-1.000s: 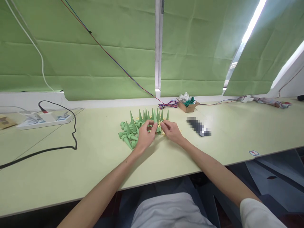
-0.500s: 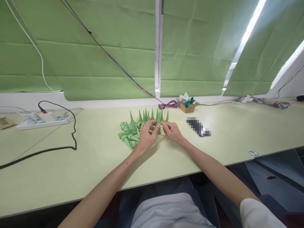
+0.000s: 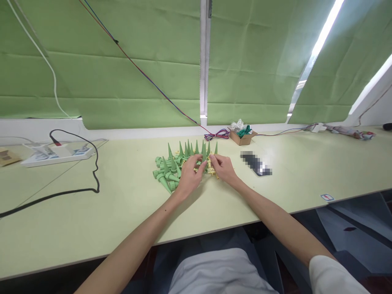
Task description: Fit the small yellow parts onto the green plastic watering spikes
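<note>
My left hand is closed around a green plastic cone-shaped spike, which points upward. Close on its right, the fingertips of my right hand are pinched together; whatever is between them is too small to make out. Small yellow plastic pieces lie on the table between and under my hands. Left of my left hand is a pile of green spikes with ribbed caps, some lying down. Several more green spikes stand upright in a row behind my hands, partly hidden by my fingers.
A black phone-like object, blurred out, lies right of my hands. Behind it stands a small cardboard box with clear and green wrapping, beside coiled wires. A white power strip with a black cable is at far left.
The spike in my left hand has tipped more upright and shifted slightly. My right hand has moved up a little, showing more of the yellow pieces beneath it.
</note>
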Action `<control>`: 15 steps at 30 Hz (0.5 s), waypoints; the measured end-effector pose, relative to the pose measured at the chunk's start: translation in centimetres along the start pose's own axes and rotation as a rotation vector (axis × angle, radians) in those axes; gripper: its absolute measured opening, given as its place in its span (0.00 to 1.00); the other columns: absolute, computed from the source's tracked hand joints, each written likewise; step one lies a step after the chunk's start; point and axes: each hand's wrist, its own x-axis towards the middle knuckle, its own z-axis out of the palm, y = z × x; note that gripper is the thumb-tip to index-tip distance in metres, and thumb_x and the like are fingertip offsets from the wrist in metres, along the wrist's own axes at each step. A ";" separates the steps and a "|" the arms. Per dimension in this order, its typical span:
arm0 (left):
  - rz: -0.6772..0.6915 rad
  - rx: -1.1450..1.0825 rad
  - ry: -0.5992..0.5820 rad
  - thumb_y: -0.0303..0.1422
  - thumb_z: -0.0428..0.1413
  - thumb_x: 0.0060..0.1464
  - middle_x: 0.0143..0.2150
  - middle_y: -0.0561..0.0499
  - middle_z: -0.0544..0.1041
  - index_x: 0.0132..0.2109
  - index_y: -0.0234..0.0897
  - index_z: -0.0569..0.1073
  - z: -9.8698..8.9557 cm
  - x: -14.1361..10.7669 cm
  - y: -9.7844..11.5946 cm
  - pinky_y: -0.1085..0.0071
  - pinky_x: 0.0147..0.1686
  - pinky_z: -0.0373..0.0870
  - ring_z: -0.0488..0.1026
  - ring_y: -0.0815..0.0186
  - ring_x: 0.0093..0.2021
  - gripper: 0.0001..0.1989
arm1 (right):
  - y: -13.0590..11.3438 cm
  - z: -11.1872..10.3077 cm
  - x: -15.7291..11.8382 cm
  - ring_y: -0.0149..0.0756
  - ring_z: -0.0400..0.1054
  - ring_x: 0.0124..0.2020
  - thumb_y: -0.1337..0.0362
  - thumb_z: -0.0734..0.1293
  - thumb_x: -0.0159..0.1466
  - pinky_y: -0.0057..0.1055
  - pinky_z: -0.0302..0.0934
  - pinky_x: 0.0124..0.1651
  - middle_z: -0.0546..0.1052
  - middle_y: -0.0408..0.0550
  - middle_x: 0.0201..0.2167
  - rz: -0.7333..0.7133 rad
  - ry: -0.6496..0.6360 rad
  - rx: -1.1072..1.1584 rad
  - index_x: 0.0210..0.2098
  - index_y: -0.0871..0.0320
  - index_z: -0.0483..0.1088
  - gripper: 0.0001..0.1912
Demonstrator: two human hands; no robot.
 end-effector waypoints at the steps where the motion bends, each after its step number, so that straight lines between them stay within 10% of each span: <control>1: -0.009 -0.003 -0.006 0.43 0.52 0.61 0.44 0.45 0.73 0.49 0.39 0.70 0.0 0.0 0.0 0.74 0.22 0.68 0.75 0.67 0.32 0.15 | 0.0 -0.1 0.1 0.28 0.53 0.19 0.47 0.56 0.69 0.28 0.48 0.26 0.60 0.40 0.16 0.005 0.020 -0.006 0.20 0.57 0.59 0.27; 15: -0.354 -0.331 -0.152 0.59 0.40 0.60 0.14 0.50 0.67 0.22 0.37 0.69 -0.1 0.2 0.4 0.71 0.14 0.62 0.67 0.67 0.14 0.34 | -0.1 -0.6 -0.2 0.28 0.54 0.21 0.48 0.57 0.69 0.28 0.50 0.26 0.61 0.40 0.18 -0.017 -0.003 0.128 0.24 0.56 0.60 0.23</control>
